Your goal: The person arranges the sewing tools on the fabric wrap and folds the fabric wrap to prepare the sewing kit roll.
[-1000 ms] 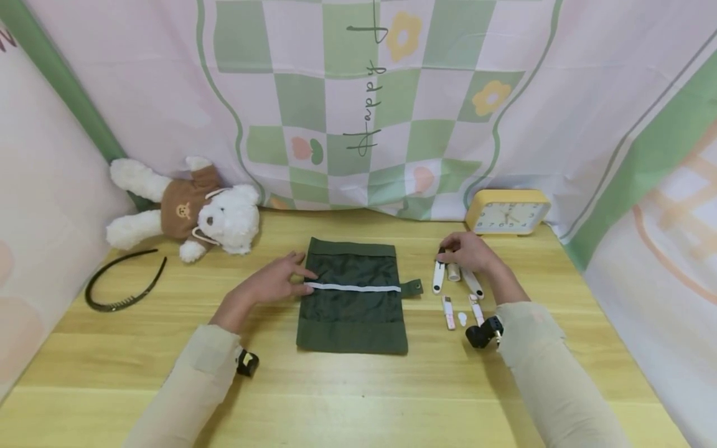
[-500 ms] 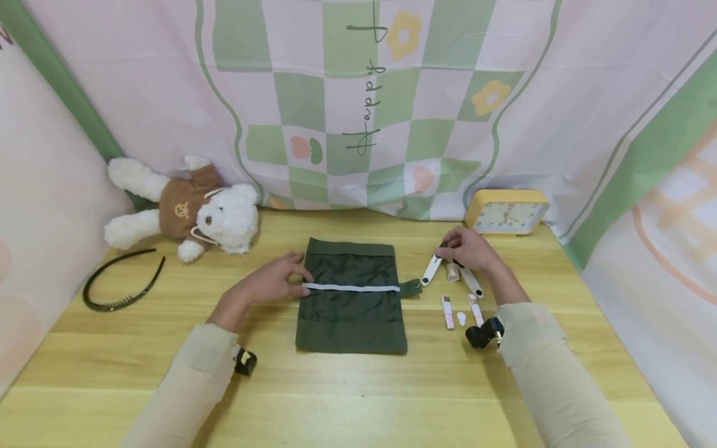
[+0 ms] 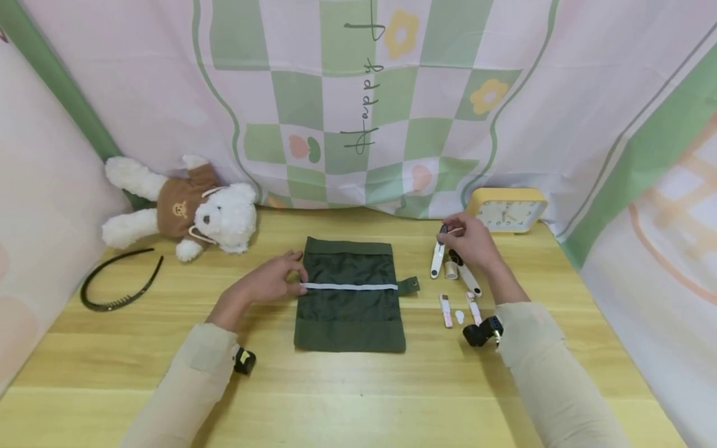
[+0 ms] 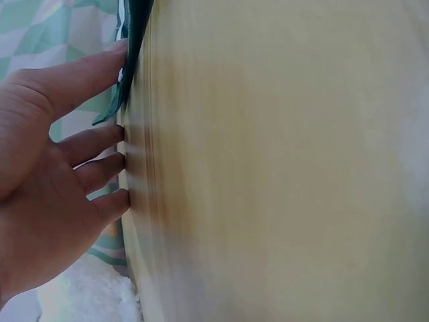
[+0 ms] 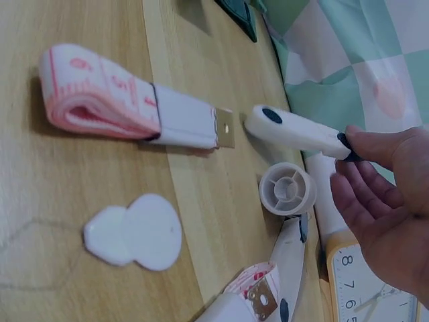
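My right hand (image 3: 469,241) pinches the black end of a slim white tool (image 3: 437,259), tilted and raised off the table in the right wrist view; its exact kind is unclear. Just below that hand lie a similar white tool (image 3: 469,280) and a small cream thread spool (image 3: 450,270). My left hand (image 3: 270,279) rests at the left edge of a dark green cloth roll (image 3: 353,305), which lies unfolded with a white elastic strip across it. In the left wrist view, the thumb touches the cloth (image 4: 136,40) and the other visible fingers reach down to the table.
Two folded tape measures (image 3: 445,310) and a small white needle threader (image 5: 137,231) lie near the right wrist. A yellow clock (image 3: 508,210) stands behind the right hand. At the left are a white teddy bear (image 3: 185,208) and a black headband (image 3: 120,305).
My right hand has lifted the white tool off the table; its lower end swung left, then came back. My left hand stays at the cloth roll's edge.
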Demonstrator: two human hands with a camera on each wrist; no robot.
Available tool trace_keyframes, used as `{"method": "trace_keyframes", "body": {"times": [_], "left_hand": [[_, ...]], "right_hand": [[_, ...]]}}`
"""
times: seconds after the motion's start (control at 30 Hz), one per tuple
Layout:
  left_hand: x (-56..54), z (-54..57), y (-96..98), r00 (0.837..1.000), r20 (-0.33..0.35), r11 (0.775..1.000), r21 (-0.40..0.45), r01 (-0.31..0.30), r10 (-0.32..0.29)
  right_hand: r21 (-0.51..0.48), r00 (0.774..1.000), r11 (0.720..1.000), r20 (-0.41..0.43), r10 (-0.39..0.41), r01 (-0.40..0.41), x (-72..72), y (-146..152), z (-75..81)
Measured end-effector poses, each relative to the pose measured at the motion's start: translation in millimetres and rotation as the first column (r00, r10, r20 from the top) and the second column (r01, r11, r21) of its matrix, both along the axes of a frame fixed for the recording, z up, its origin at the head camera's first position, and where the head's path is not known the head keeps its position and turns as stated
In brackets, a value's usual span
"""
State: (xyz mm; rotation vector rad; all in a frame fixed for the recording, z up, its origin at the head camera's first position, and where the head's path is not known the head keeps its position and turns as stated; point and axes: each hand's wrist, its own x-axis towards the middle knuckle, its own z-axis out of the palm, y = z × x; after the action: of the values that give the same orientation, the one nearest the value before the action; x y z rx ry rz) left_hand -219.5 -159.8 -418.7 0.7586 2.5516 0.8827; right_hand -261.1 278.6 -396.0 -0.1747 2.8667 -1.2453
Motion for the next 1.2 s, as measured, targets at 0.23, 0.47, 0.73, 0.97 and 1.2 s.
{"method": "trace_keyframes", "body": {"times": [0.23, 0.47, 0.73, 0.97, 1.2], "left_hand": [[-1.1, -1.1, -0.9, 1.000, -0.003, 1.000, 0.001, 0.007, -0.007], [-0.4, 0.2, -0.5, 1.000, 0.005, 1.000, 0.000, -0.004, 0.004], [-0.5, -1.6, -3.0, 1.000, 0.014, 1.000, 0.028, -0.003, 0.003], [-1.4, -2.8, -4.3, 0.999, 0.034, 0.999, 0.046, -0.009, 0.008], [-1.2, -2.1, -4.6, 0.999, 0.035, 0.998, 0.058, -0.007, 0.005]], "right_hand": [[-0.061, 0.999, 0.998, -0.045, -0.020, 0.017, 0.9, -9.0, 1.6], [-0.130, 0.999, 0.992, -0.040, -0.004, -0.002, -0.1, -16.5, 4.5], [-0.185, 1.000, 0.983, -0.006, 0.009, -0.010, -1.4, -26.9, 11.4], [-0.247, 1.000, 0.969, -0.002, 0.017, -0.017, -0.6, -38.5, 15.2], [-0.249, 0.999, 0.967, -0.031, 0.043, -0.050, 0.3, -51.2, 21.0]]}}
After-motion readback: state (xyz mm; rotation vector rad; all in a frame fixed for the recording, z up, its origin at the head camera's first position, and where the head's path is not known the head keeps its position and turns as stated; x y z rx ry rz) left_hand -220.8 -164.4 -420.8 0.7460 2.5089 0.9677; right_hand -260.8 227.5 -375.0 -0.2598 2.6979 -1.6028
